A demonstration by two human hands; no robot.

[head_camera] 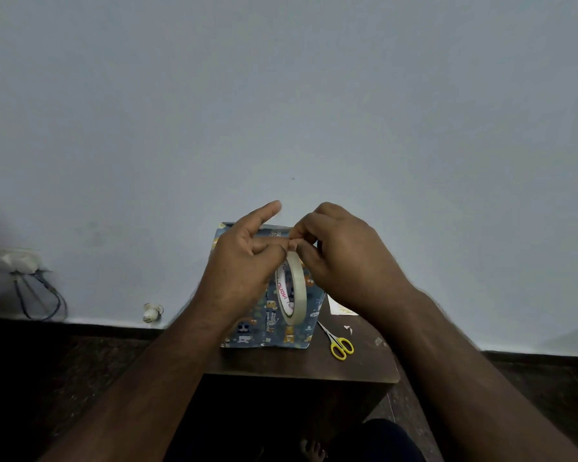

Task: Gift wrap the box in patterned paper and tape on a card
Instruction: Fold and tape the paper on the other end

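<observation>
Head view: wrapped box (274, 331) sits at frame centre on a dark wooden stand (301, 368), looks light and stiff, with slick patterned paper. Tape roll (291, 288) is light and rigid, best held by the rim. Left hand (244, 261) grips the roll, index finger raised. Right hand (341, 258) pinches at the roll's top, likely the tape end. Yellow scissors (339, 343) and card (339, 306) lie right of the box.
</observation>
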